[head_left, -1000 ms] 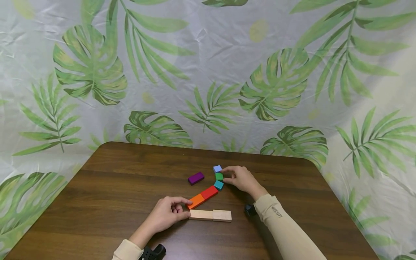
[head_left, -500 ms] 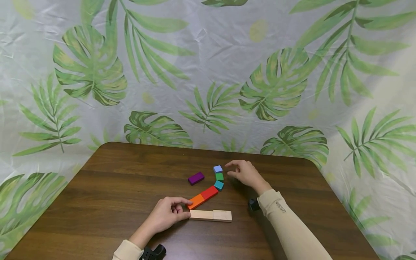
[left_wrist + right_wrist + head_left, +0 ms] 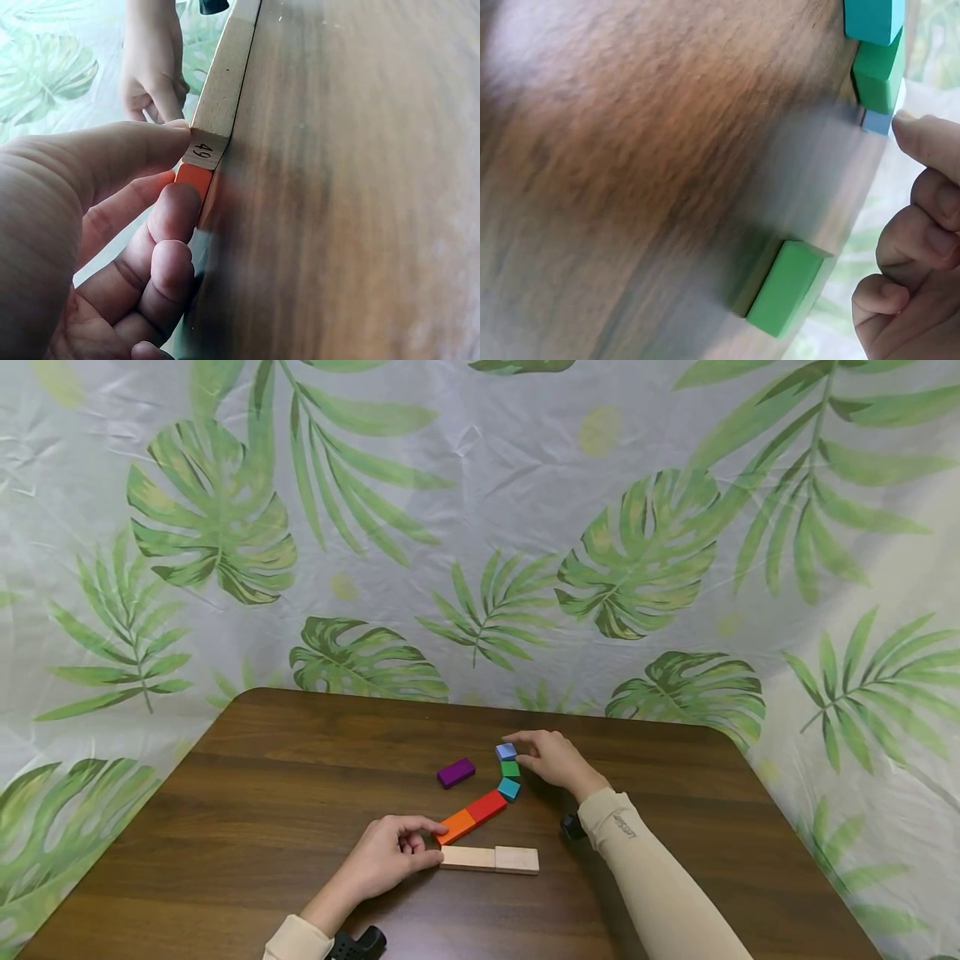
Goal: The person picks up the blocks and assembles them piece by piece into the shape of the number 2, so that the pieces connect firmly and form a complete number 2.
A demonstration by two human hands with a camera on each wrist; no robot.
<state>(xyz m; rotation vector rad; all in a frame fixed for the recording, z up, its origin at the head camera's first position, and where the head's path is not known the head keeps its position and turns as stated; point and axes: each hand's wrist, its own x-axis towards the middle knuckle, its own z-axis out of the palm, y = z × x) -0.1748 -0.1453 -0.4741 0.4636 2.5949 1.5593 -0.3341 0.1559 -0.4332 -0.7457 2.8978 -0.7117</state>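
Note:
My left hand (image 3: 390, 853) is at the left end of two joined block rows, its thumb against a plain wooden block (image 3: 471, 858) and its index finger on an orange block (image 3: 455, 827). Number 49 is marked on the wooden block's end in the left wrist view. From the orange block a line runs on through a red block (image 3: 487, 807), a teal block (image 3: 509, 789) and a green block (image 3: 511, 769) to a light-blue block (image 3: 505, 750). My right hand (image 3: 557, 762) pinches the light-blue block between thumb and index finger.
Left of the line lies a purple block (image 3: 456, 773). A second plain wooden block (image 3: 517, 860) extends the wooden row rightward. Another green block (image 3: 786, 289) lies apart on the table, hidden from the head view. The brown table (image 3: 300, 760) backs onto a leaf-patterned cloth (image 3: 517, 460).
My right hand drew back from the green block, then came in again to the light-blue block, which has turned slightly. My left hand stays where it was.

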